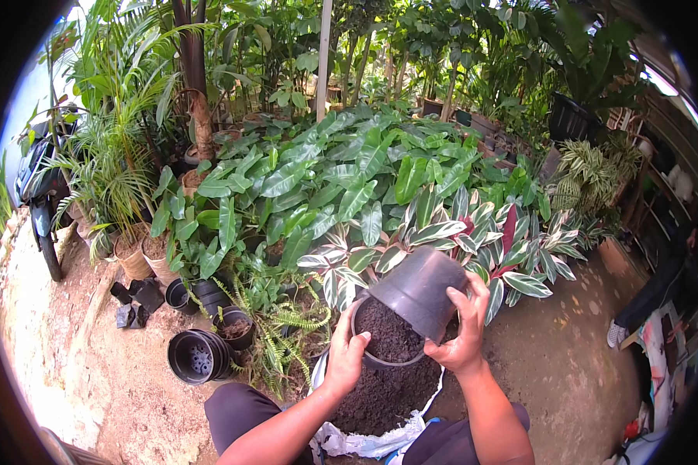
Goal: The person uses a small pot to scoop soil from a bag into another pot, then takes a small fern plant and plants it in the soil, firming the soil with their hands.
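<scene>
My left hand [347, 350] grips the left rim of a black plastic pot with dark potting soil [387, 331] inside. In my right hand [467, 325] is a second black plastic pot [421, 285], tilted with its base up and its mouth over the first pot's right side. The tilted pot hides part of the soil; the rims look close, but I cannot tell whether they touch. Below both pots, between my knees, an open white woven sack [360, 444] holds more dark soil [378, 401].
Nested black pots [200, 356] lie on the ground at left, near a soil-filled pot [234, 328] and small black grow bags [142, 299]. A fern [285, 337] and leafy potted plants [355, 174] stand ahead. A motorbike [43, 192] is far left; a person's leg [651, 290] shows at right.
</scene>
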A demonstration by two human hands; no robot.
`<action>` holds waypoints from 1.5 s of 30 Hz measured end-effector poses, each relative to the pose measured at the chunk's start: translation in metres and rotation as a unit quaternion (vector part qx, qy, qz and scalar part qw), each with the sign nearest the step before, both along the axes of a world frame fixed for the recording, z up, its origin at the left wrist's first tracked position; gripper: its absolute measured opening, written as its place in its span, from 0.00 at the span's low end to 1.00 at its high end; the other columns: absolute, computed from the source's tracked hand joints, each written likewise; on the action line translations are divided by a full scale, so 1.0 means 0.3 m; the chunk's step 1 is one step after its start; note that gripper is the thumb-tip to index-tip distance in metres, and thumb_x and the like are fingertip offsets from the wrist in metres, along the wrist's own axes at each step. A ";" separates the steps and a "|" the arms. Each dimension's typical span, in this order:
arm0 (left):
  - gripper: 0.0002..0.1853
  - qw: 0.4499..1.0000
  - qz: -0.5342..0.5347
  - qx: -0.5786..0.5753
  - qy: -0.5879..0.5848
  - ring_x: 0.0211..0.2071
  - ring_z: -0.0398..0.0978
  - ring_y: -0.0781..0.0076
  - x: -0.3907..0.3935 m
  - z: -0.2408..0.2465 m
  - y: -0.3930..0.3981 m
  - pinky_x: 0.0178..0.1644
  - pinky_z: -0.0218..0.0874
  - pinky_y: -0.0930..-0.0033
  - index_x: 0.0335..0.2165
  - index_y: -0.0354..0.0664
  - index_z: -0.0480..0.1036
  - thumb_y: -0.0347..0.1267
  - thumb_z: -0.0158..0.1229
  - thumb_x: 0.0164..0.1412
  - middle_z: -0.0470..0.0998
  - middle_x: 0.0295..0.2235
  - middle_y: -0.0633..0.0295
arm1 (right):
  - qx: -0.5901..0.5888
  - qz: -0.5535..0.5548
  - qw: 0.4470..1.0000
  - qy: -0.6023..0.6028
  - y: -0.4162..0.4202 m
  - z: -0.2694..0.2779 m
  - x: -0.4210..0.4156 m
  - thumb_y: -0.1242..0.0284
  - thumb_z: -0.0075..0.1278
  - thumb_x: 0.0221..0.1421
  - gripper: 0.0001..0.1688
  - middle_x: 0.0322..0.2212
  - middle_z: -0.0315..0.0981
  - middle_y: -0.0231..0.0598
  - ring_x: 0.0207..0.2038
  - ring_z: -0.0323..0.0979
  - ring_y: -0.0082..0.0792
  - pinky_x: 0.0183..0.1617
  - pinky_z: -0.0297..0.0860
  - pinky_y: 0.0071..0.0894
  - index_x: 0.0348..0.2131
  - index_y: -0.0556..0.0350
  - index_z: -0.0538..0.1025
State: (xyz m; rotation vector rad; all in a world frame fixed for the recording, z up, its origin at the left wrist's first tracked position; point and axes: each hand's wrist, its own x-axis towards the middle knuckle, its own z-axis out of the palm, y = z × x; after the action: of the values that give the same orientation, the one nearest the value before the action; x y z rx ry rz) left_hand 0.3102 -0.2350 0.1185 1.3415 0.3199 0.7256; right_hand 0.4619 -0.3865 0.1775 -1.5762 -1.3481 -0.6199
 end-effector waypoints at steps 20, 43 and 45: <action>0.38 1.000 -0.008 0.003 0.017 0.62 0.62 0.60 0.006 -0.014 -0.003 0.68 0.47 0.64 0.63 0.29 0.57 0.30 0.52 0.54 0.65 0.59 0.47 | 0.051 -0.047 0.989 0.131 -0.002 -0.009 -0.004 0.55 0.61 0.47 0.48 0.59 0.50 0.61 0.61 0.57 0.58 0.64 0.58 0.56 0.61 0.54 0.63; 0.37 0.998 0.045 0.042 0.009 0.62 0.63 0.60 -0.002 -0.031 0.027 0.68 0.49 0.64 0.63 0.28 0.57 0.30 0.51 0.55 0.65 0.60 0.47 | 0.041 -0.155 0.977 0.139 -0.018 -0.002 0.010 0.62 0.57 0.52 0.45 0.58 0.52 0.58 0.64 0.52 0.56 0.69 0.49 0.53 0.63 0.61 0.60; 0.37 0.999 0.048 0.007 -0.009 0.62 0.63 0.60 0.003 -0.026 0.030 0.68 0.49 0.64 0.63 0.28 0.57 0.30 0.50 0.55 0.65 0.60 0.47 | 0.099 -0.124 0.966 0.206 -0.023 -0.023 0.051 0.61 0.55 0.55 0.43 0.58 0.55 0.54 0.65 0.53 0.52 0.70 0.49 0.50 0.63 0.62 0.59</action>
State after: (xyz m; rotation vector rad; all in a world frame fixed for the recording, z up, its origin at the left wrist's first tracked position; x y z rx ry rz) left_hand 0.3112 -0.2260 0.1108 1.3394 0.3685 0.8208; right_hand 0.4771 -0.3934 0.1706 -1.6110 -0.7647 -0.5190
